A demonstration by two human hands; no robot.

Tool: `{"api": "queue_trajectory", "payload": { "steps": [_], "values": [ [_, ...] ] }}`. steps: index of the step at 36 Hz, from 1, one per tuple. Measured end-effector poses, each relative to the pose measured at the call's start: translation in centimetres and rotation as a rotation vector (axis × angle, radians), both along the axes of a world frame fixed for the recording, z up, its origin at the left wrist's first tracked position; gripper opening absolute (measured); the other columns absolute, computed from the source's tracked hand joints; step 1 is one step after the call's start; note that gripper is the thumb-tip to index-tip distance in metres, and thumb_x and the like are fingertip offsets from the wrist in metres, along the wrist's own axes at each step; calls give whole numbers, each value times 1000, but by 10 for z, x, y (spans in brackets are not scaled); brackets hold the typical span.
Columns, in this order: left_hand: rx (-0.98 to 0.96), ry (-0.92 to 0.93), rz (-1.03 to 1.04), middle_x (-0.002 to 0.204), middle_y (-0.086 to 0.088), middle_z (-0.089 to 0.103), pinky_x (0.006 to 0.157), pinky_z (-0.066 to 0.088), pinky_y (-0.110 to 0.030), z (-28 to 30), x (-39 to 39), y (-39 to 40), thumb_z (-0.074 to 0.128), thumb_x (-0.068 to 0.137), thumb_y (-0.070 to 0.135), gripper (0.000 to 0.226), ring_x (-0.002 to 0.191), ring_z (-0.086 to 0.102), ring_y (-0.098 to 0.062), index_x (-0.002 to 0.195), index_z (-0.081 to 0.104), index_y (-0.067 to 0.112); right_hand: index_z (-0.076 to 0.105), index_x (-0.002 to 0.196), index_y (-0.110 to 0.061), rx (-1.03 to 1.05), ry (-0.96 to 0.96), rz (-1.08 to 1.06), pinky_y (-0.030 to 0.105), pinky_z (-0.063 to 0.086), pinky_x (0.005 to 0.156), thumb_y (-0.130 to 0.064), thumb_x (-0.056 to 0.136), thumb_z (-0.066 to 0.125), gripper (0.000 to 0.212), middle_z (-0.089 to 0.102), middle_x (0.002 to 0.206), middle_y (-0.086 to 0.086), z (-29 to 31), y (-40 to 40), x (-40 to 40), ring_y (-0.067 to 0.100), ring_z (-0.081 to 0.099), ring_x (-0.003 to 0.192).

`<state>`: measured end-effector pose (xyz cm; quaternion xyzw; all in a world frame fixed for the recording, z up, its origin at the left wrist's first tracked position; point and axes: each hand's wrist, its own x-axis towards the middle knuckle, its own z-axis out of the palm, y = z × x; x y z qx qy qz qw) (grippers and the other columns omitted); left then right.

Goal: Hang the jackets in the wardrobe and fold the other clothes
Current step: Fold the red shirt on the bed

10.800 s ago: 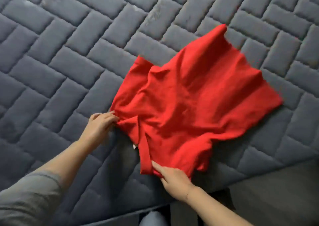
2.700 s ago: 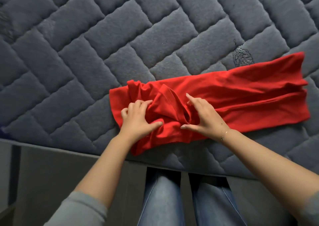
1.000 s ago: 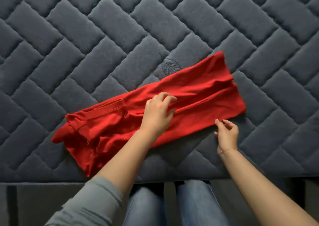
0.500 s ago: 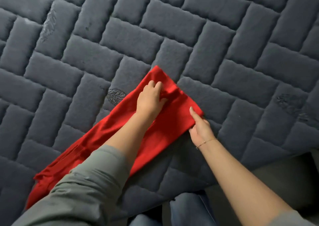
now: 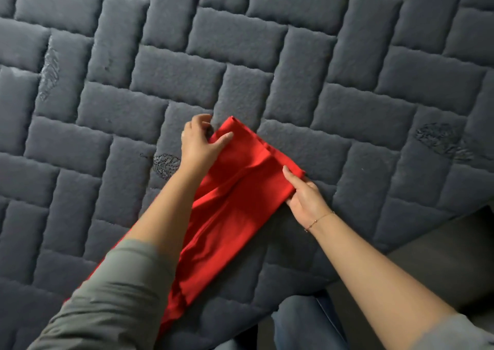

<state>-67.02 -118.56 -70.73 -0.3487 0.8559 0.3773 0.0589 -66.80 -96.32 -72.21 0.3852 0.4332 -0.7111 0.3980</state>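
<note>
Now the red garment [image 5: 235,205] lies as a long strip on the mattress [image 5: 267,55], running from its far end back toward the person. Both grips pinch that far end: left hand [image 5: 199,146] at one corner, right hand [image 5: 304,194] at the other.

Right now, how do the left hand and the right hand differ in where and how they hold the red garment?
The left hand grips the far corner of the red garment, thumb lying on top; the right hand pinches the near-right corner, fingers tucked under the edge. The left forearm crosses over the cloth; the right arm stays beside it, off the fabric. Only the right wrist wears a thin bracelet. Both hold the same folded end, on the quilted grey mattress.
</note>
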Motion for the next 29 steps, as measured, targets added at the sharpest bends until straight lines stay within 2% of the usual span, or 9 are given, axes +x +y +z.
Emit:
{"api": "queue_trajectory", "payload": {
  "steps": [3,7,10,13,16,19,23,26,29],
  "values": [
    [224,-136,17,98,-6,56,82,47,-30,0,-12,-7,76,81,24,44,86,54,-16,119,57,9,65,112,-7,-25,45,-32,30,55,83,-17,92,62,23,72,109,10,5,-2,1,19,68,101],
    [517,-79,-66,75,-2,58,62,42,-22,22,-6,-20,70,87,21,5,65,52,-9,90,68,17,69,104,-12,55,173,-9,27,54,82,-20,90,65,17,72,107,8,21,-11,16,16,68,99],
    [561,-13,-150,83,-8,60,72,41,-25,43,16,-37,67,89,19,4,76,52,-13,90,68,15,73,99,-17,190,358,89,29,51,89,-26,88,69,15,74,104,3,41,-17,40,15,68,102],
    [600,44,-233,87,-10,62,82,41,-29,67,51,-59,65,89,11,4,84,52,-17,89,67,15,76,92,-29,285,626,155,17,50,82,-23,87,70,10,75,96,-7,70,-27,73,5,68,95],
    [559,82,-353,88,-7,63,83,44,-23,89,102,-86,64,88,3,10,84,55,-9,95,66,11,75,94,-34,324,832,264,16,49,86,-16,87,68,21,74,98,-13,96,-44,122,2,67,97],
    [328,142,-502,81,-1,55,73,43,-15,108,165,-116,66,85,-2,10,72,52,5,93,64,4,72,109,-16,393,987,423,22,46,97,-14,85,69,24,71,111,-7,115,-63,187,7,65,107],
    [77,186,-677,86,-9,61,79,43,-32,122,262,-158,65,85,20,22,83,58,-25,91,70,0,69,110,-5,476,1261,627,20,44,99,-9,78,70,32,67,113,-2,125,-94,288,7,62,107],
    [23,142,-751,93,-5,65,80,42,-35,123,335,-188,53,91,47,46,84,60,-25,90,73,5,72,109,-7,463,1324,756,24,44,100,-1,72,74,37,68,115,1,114,-122,363,12,61,108],
    [-106,82,-806,91,-5,67,77,41,-34,104,396,-215,70,79,14,10,79,62,-32,85,75,9,74,107,-9,437,1367,920,28,45,99,0,67,74,41,68,117,3,91,-147,422,19,63,111]
  ]
}}
